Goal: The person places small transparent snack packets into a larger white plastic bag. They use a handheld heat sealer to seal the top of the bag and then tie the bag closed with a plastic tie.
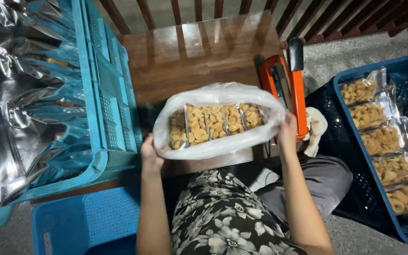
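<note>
Thin white plastic forms the bag [218,120] that is held open at the near edge of the brown wooden surface [190,56]. Five snack packs [216,124] are seen inside it, set upright side by side in one row, each filled with pale yellow fried pieces.

The step in hand is judged to be the packing of sealed packs into the bag: the row looks full across the bag's width, and the mouth is being spread. The next move would call for either a further pack to be fetched from the dark blue crate [402,71] at the right, where more filled packs [379,141] lie in a line, or for the rim to be gathered; which of these cannot be told.

The left hand [151,156] is placed at the bag's left side, near the surface's near edge, with the fingers curled shut on the plastic rim. The right hand [287,134] is raised at the bag's right side, its fingers likewise closed on the rim, so that the film is pulled taut between the two. Both forearms are stretched forward from the lap, roughly parallel.

An orange heat sealer [284,82] stands at the right edge of the surface, just beside the right hand. A light blue crate [100,94] holding silvery foil bags [24,94] is set at the left edge.
</note>
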